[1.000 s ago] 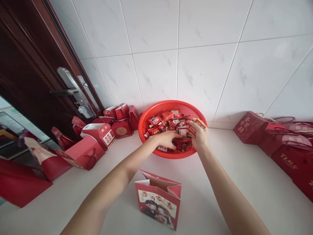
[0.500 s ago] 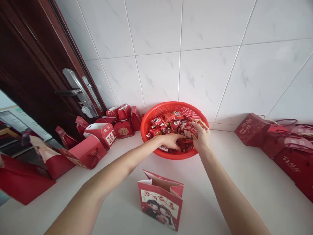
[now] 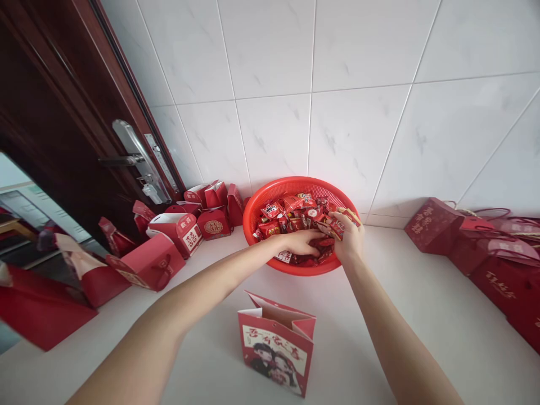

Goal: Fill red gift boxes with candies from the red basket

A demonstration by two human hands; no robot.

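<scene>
Near the tabletop's (image 3: 202, 343) back edge, the right hand's (image 3: 351, 242) grip pinches wrapped sweets (image 3: 338, 226) over the red basket (image 3: 310, 270); the left hand (image 3: 302, 243) reaches inside, and whether it pinches anything I cannot tell. The open paper bag (image 3: 276, 350) stands frontward of both, nearer the left hand, its mouth running roughly side to side.
</scene>
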